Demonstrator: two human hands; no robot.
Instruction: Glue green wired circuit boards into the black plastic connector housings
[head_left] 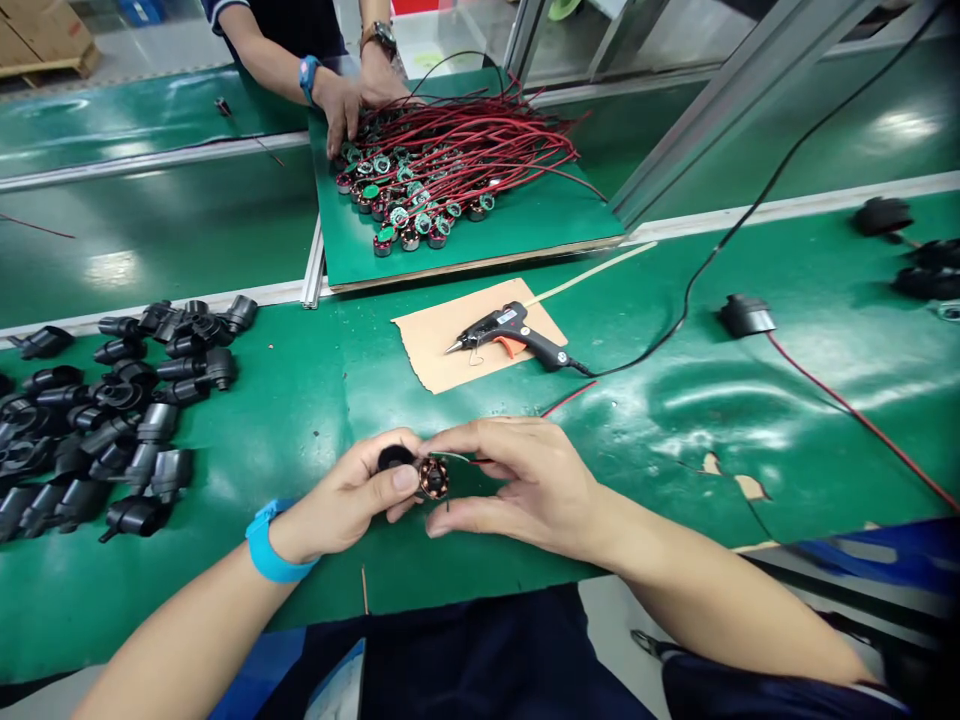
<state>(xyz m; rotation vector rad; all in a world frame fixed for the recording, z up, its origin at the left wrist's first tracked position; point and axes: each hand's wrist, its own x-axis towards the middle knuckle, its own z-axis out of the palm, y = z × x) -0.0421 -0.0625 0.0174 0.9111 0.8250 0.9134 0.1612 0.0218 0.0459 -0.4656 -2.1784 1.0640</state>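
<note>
My left hand [360, 492] is closed on a black plastic housing [395, 457], its thumb pressing along the lower edge. Right beside the housing is a small copper-wound motor coil [433, 480]. The thumb and forefinger of my right hand [536, 485] are curled round the coil's right side; their exact contact is hard to see. Thin wires run from the coil into my right palm, and a red wire [570, 398] sticks out behind that hand. Beyond my hands a black glue gun [510, 330] lies on a piece of cardboard [442, 372].
Many black plastic housings [124, 400] lie on the left. A green board [480, 250] at the back bears several coils with red wires [480, 150]; a co-worker's hands [341, 105] reach there. The glue gun's black cable [694, 285] crosses the right, near a housing with wire [746, 315].
</note>
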